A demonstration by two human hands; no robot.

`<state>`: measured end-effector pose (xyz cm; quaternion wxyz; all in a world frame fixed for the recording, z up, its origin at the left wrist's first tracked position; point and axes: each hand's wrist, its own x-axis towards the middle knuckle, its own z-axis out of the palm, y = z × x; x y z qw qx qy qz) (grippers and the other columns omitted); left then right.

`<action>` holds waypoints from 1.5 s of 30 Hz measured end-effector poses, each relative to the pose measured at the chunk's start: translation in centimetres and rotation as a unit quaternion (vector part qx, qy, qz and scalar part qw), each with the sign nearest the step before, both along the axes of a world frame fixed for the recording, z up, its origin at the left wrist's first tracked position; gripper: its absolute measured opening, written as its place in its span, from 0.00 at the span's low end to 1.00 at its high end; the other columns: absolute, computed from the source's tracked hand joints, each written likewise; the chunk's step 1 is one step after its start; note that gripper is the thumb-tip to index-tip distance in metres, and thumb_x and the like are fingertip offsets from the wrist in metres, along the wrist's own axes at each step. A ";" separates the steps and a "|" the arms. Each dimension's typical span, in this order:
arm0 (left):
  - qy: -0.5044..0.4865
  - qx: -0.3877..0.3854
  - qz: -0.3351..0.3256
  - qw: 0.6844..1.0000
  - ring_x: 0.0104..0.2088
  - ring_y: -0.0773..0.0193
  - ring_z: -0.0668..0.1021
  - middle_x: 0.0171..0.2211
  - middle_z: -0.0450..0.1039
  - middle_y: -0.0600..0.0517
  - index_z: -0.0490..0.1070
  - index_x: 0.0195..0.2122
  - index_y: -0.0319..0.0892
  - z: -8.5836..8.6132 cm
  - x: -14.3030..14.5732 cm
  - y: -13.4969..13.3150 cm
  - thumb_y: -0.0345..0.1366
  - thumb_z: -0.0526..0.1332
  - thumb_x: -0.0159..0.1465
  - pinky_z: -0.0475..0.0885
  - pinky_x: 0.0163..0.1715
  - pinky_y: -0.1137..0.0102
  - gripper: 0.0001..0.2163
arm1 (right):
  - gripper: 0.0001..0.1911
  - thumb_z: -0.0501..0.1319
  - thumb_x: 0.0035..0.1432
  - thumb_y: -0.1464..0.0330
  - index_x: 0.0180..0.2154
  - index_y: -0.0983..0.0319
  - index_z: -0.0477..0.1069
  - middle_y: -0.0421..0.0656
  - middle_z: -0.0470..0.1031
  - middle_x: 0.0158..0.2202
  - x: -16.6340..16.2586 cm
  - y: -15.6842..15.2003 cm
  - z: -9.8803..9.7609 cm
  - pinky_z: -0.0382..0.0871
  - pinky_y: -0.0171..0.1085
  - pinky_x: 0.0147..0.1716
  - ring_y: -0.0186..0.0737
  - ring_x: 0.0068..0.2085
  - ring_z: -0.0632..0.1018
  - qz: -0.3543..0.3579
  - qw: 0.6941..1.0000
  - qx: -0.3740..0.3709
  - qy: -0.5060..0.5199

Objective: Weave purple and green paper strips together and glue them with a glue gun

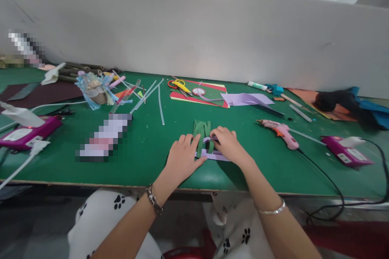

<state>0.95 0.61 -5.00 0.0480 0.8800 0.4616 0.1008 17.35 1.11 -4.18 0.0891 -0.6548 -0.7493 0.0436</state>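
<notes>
My left hand [182,158] lies flat on the green table [136,153], fingers stretched out, its fingertips pressing the left side of a woven paper piece. That piece is a lilac paper frame [214,154] with several green paper strips [202,129] threaded through it. My right hand [227,143] rests curled over the right side of the piece, its fingers pinching at the strips. Both wrists wear bracelets.
A pink glue gun [281,131] lies right of my hands with a black cord. Magenta devices sit far left [28,134] and far right [346,151]. Scissors [179,85], red and green paper sheets [200,97], lilac paper [246,99] and glue sticks [160,107] lie behind.
</notes>
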 end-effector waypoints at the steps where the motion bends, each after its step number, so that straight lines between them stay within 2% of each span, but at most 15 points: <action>1: -0.006 0.010 0.000 1.000 0.47 0.49 0.69 0.47 0.66 0.40 0.59 0.54 0.35 -0.1 0.1 0.0 0.44 0.57 0.60 0.67 0.42 0.58 0.24 | 0.09 0.52 0.50 0.78 0.31 0.61 0.66 0.45 0.70 0.36 0.0 0.0 0.0 0.54 0.39 0.35 0.42 0.41 0.69 -0.003 1.000 0.005 0.001; 4: -0.034 0.046 -0.015 0.998 0.52 0.49 0.66 0.51 0.63 0.40 0.60 0.53 0.37 -0.7 0.5 0.0 0.45 0.55 0.60 0.60 0.50 0.53 0.23 | 0.08 0.53 0.49 0.78 0.29 0.60 0.65 0.44 0.69 0.37 0.0 -0.1 -0.1 0.54 0.41 0.38 0.42 0.41 0.68 -0.007 0.999 0.031 0.013; 6: -0.047 0.049 -0.030 0.997 0.54 0.49 0.64 0.53 0.62 0.39 0.59 0.54 0.38 -1.0 0.7 -0.1 0.45 0.54 0.61 0.58 0.52 0.52 0.23 | 0.07 0.52 0.49 0.77 0.29 0.60 0.65 0.43 0.69 0.37 0.1 -0.2 -0.1 0.53 0.43 0.41 0.42 0.42 0.68 -0.012 0.998 0.048 0.032; 9: -0.051 0.037 -0.026 0.998 0.55 0.48 0.63 0.55 0.60 0.38 0.58 0.55 0.37 -1.3 1.1 -0.2 0.46 0.53 0.62 0.59 0.52 0.53 0.24 | 0.07 0.50 0.51 0.75 0.29 0.59 0.64 0.42 0.70 0.38 0.4 -0.8 0.3 0.51 0.46 0.45 0.40 0.42 0.70 -0.018 0.995 0.074 0.070; 12: -0.068 0.041 -0.002 0.997 0.53 0.47 0.65 0.52 0.63 0.37 0.58 0.55 0.35 -1.2 1.6 -0.2 0.47 0.52 0.62 0.62 0.50 0.53 0.24 | 0.07 0.49 0.53 0.73 0.30 0.59 0.64 0.41 0.71 0.37 0.6 -1.6 0.9 0.48 0.47 0.48 0.39 0.42 0.70 -0.020 0.991 0.088 0.100; 15: -0.089 0.048 0.016 0.995 0.50 0.48 0.68 0.48 0.67 0.38 0.59 0.53 0.34 -1.2 2.1 -0.2 0.47 0.50 0.63 0.65 0.47 0.54 0.24 | 0.07 0.48 0.54 0.71 0.31 0.58 0.64 0.41 0.71 0.37 0.8 -2.3 1.2 0.46 0.49 0.50 0.39 0.42 0.71 -0.002 0.991 0.067 0.120; 18: -0.082 0.056 0.042 0.994 0.49 0.49 0.69 0.47 0.68 0.38 0.60 0.52 0.35 -1.2 2.4 -0.2 0.42 0.52 0.62 0.66 0.46 0.55 0.20 | 0.05 0.50 0.53 0.68 0.33 0.57 0.63 0.40 0.71 0.38 1.0 -2.4 1.1 0.46 0.50 0.52 0.39 0.43 0.70 0.017 0.990 0.035 0.133; 21: -0.064 0.062 0.056 0.994 0.49 0.50 0.69 0.47 0.68 0.39 0.60 0.52 0.35 -1.1 2.3 0.0 0.36 0.54 0.62 0.65 0.47 0.55 0.18 | 0.05 0.51 0.53 0.65 0.30 0.58 0.62 0.40 0.70 0.35 1.2 -1.7 0.8 0.48 0.50 0.50 0.39 0.40 0.71 0.006 0.989 0.021 0.147; 24: -0.060 0.056 0.052 0.995 0.49 0.49 0.69 0.47 0.68 0.38 0.60 0.52 0.34 -0.7 2.4 0.1 0.38 0.55 0.61 0.65 0.47 0.55 0.20 | 0.08 0.50 0.54 0.65 0.25 0.59 0.61 0.39 0.70 0.32 1.0 -1.0 0.6 0.49 0.51 0.50 0.38 0.36 0.71 -0.016 0.987 0.021 0.159; 27: -0.059 0.048 0.051 0.996 0.49 0.49 0.69 0.47 0.68 0.38 0.60 0.53 0.34 -0.1 2.7 0.2 0.41 0.55 0.61 0.65 0.47 0.56 0.21 | 0.08 0.50 0.53 0.67 0.24 0.60 0.62 0.39 0.70 0.31 0.4 -0.7 0.6 0.47 0.51 0.50 0.37 0.36 0.71 -0.022 0.984 0.031 0.176; 31: -0.032 0.039 0.065 0.997 0.50 0.50 0.69 0.48 0.67 0.38 0.59 0.53 0.33 0.2 3.0 0.5 0.37 0.56 0.60 0.63 0.49 0.57 0.21 | 0.09 0.50 0.53 0.66 0.24 0.59 0.64 0.38 0.70 0.31 -0.3 -0.8 0.8 0.48 0.51 0.50 0.37 0.35 0.71 -0.029 0.975 0.050 0.214; 35: -0.021 0.033 0.064 0.997 0.50 0.50 0.69 0.49 0.67 0.38 0.60 0.52 0.34 -0.2 2.7 0.8 0.36 0.56 0.60 0.63 0.49 0.57 0.21 | 0.09 0.51 0.52 0.65 0.22 0.60 0.63 0.39 0.70 0.30 -0.2 -0.7 1.0 0.56 0.46 0.46 0.37 0.35 0.71 -0.011 0.959 0.058 0.277; 38: -0.023 0.039 0.064 0.997 0.53 0.50 0.66 0.53 0.62 0.36 0.58 0.54 0.33 -0.6 2.4 0.9 0.38 0.57 0.59 0.61 0.51 0.57 0.23 | 0.10 0.51 0.51 0.64 0.22 0.59 0.63 0.40 0.69 0.29 0.1 -0.4 0.8 0.60 0.41 0.41 0.37 0.34 0.71 0.007 0.944 0.053 0.326; 41: -0.025 0.038 0.054 0.997 0.57 0.50 0.62 0.57 0.57 0.37 0.55 0.57 0.34 -0.7 2.3 1.0 0.38 0.57 0.59 0.58 0.54 0.55 0.26 | 0.10 0.51 0.51 0.63 0.22 0.59 0.63 0.40 0.69 0.29 0.5 -0.2 0.5 0.61 0.38 0.39 0.36 0.33 0.71 0.007 0.936 0.046 0.349; 45: -0.019 0.027 0.052 0.998 0.58 0.52 0.60 0.59 0.55 0.41 0.54 0.58 0.37 -0.6 2.5 1.1 0.40 0.53 0.62 0.56 0.55 0.54 0.24 | 0.08 0.52 0.50 0.65 0.22 0.60 0.65 0.40 0.70 0.29 0.7 -0.2 0.2 0.60 0.38 0.39 0.36 0.33 0.70 -0.004 0.940 0.069 0.334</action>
